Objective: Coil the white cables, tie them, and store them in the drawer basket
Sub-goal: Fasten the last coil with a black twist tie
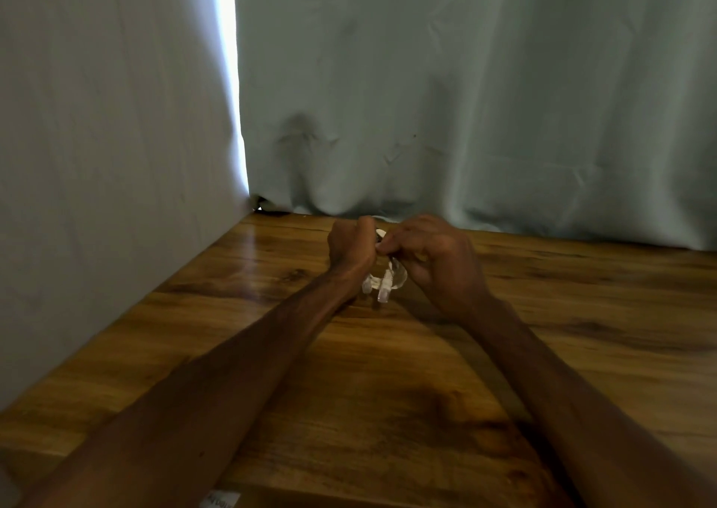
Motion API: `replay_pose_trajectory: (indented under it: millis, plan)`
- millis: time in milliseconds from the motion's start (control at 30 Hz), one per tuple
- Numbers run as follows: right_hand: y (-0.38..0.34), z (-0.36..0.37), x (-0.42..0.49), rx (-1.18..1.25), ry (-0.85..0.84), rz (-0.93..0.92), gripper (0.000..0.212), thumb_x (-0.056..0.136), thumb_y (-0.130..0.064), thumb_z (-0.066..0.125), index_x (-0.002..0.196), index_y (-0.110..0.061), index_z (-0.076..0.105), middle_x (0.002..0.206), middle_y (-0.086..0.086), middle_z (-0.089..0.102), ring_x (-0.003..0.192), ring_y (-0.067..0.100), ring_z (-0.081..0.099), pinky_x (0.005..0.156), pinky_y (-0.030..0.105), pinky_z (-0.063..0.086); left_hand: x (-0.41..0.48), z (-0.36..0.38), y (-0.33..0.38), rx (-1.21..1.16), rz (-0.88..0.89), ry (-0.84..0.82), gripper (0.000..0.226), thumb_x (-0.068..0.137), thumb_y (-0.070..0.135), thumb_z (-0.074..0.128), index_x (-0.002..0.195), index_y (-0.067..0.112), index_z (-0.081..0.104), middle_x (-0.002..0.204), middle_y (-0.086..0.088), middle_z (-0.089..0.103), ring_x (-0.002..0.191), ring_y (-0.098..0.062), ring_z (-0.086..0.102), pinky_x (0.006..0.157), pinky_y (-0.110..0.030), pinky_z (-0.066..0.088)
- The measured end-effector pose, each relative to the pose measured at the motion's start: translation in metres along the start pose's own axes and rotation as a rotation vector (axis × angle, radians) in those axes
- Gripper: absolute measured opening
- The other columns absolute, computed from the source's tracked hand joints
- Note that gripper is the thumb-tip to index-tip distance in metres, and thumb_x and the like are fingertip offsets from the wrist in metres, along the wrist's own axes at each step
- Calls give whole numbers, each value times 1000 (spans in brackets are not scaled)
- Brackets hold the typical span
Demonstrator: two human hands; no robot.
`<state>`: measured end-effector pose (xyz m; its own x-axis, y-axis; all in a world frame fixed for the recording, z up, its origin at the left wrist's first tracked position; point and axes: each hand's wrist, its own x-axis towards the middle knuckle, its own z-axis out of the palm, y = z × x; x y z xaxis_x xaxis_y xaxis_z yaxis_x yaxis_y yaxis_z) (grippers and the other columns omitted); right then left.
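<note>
A small coil of white cable hangs between both hands above the wooden table, near its far edge. My left hand grips the left side of the coil with curled fingers. Beside it, my right hand pinches the coil's top with thumb and fingertips. A clear plug end of the cable sticks out below the hands. Most of the coil is hidden behind the fingers. No drawer basket is in view.
Pale green curtains hang right behind the table's far edge and along its left side, with a bright gap between them. A small white label shows at the table's near edge.
</note>
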<state>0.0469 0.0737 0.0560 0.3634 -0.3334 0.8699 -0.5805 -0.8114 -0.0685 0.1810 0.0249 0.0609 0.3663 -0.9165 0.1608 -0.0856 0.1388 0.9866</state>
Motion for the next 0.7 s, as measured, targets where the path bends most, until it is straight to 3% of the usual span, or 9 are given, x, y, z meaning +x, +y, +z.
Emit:
replay_pose_trajectory:
  millis: [100, 233, 300, 367, 467, 600, 700]
  plan:
    - [-9, 1, 2, 134, -17, 75, 15, 82, 0, 78, 93, -10, 82, 94, -1, 78, 89, 12, 73, 79, 41, 58, 5, -2, 0, 38, 10, 28, 23, 92, 13, 53, 80, -1, 67, 75, -9, 61, 59, -17, 49, 53, -30, 35]
    - [-11, 1, 2, 308, -81, 241, 16, 86, 1, 76, 95, -10, 82, 92, -3, 79, 87, 7, 75, 80, 35, 62, 11, -5, -7, 25, 54, -7, 31, 100, 16, 48, 70, 18, 51, 89, -10, 58, 82, -23, 54, 78, -37, 54]
    - [-9, 0, 1, 305, -102, 325, 15, 88, 0, 75, 95, -12, 82, 90, -6, 79, 85, 6, 75, 80, 34, 63, 9, -5, -8, 107, 112, 2, 28, 98, 14, 49, 71, 12, 59, 74, -5, 56, 68, -18, 51, 60, -23, 46]
    - [-7, 1, -1, 234, -127, 385, 19, 89, 2, 73, 93, -14, 80, 88, -9, 78, 83, 3, 74, 80, 35, 63, 1, -1, -7, 141, 164, -4, 29, 95, 10, 50, 69, 9, 62, 61, 0, 51, 54, -12, 42, 47, -24, 31]
    - [-4, -1, -3, 166, -143, 440, 25, 91, 5, 68, 91, -19, 78, 90, -9, 76, 84, 2, 73, 81, 35, 62, -9, 7, -12, 113, 261, -75, 38, 93, 5, 50, 57, 15, 53, 54, 2, 47, 49, -8, 39, 44, -20, 30]
    - [-1, -11, -1, 227, -152, 439, 22, 90, 5, 70, 91, -16, 77, 89, -9, 77, 85, 2, 73, 78, 24, 60, -13, 12, -18, 42, 339, -86, 31, 94, 4, 51, 66, 2, 64, 57, -2, 55, 52, -10, 49, 49, -25, 41]
    - [-2, -16, 5, 305, -69, 433, 12, 86, -1, 78, 92, -12, 78, 85, -9, 77, 79, 3, 73, 71, 15, 54, -11, 12, -18, 0, 351, -49, 32, 96, 7, 53, 67, 0, 64, 57, -3, 54, 53, -13, 48, 52, -30, 40]
